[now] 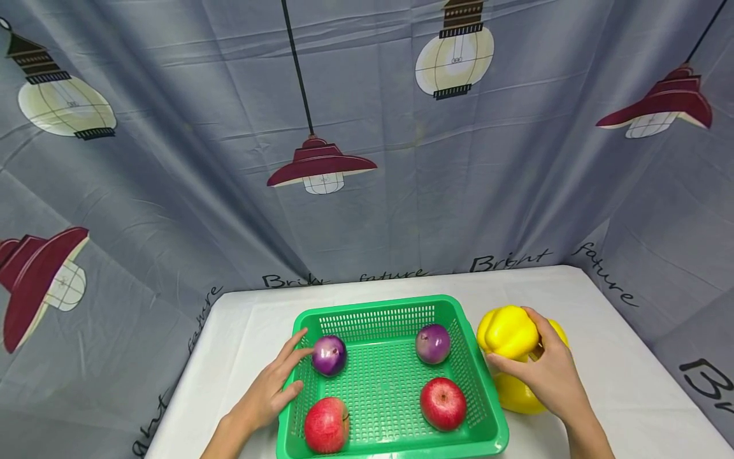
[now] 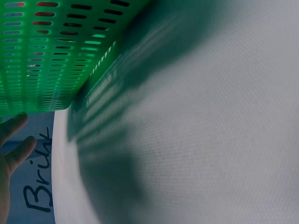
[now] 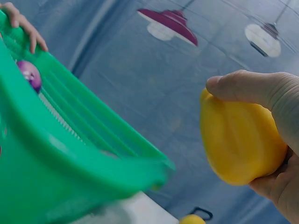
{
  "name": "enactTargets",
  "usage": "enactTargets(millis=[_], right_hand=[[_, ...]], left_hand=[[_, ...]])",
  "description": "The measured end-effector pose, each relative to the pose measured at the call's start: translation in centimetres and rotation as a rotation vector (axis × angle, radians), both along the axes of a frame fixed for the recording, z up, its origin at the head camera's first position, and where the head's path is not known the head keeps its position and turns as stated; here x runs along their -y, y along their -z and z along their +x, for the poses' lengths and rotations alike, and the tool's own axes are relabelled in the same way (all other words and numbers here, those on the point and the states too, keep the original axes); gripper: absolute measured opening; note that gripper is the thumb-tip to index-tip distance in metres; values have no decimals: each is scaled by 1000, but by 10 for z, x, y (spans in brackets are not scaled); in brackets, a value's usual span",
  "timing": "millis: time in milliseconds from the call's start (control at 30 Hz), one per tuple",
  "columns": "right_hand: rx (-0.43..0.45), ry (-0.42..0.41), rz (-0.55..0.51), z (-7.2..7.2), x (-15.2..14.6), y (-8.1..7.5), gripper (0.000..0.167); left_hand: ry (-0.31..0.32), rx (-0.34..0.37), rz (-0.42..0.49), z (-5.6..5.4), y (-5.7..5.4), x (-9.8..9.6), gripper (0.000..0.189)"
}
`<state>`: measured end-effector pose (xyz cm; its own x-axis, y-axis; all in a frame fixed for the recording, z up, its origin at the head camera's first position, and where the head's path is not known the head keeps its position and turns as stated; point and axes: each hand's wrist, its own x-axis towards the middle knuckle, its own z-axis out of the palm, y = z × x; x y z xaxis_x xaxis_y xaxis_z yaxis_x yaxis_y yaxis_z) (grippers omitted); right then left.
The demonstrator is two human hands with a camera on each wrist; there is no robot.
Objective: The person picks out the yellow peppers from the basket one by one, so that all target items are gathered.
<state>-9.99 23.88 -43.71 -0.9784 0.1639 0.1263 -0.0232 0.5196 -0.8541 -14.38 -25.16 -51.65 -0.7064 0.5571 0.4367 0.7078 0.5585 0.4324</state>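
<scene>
My right hand (image 1: 547,373) grips a yellow bell pepper (image 1: 507,333) between thumb and fingers, just outside the right rim of a green plastic basket (image 1: 378,306). In the right wrist view the pepper (image 3: 240,140) is up at rim height. Beneath and behind it are more yellow peppers (image 1: 516,395), partly hidden by the held one and the hand. At the basket's left rim rests my left hand (image 1: 266,392), fingers spread and reaching over the edge. Its fingertips are close to a round purple onion (image 1: 329,356) inside the basket.
Also in the basket are a second purple onion (image 1: 432,344) at the back right, a red apple (image 1: 327,425) at front left and another apple (image 1: 443,403) at front right. A white-covered table (image 1: 625,376) carries everything, with a grey printed curtain (image 1: 367,223) around it.
</scene>
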Motion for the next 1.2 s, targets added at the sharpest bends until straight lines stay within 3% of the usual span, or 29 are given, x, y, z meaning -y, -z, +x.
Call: enactTargets(millis=[533,967,1200], right_hand=[[164,185,34,20,-43,34,114],[273,288,14,27,-71,54,117],[374,355,-4,29,-81,64,123]], left_hand=[[5,2,7,0,2,1,57],[0,4,15,0,2,-3,56],[-10,7,1,0,2,-1,56]])
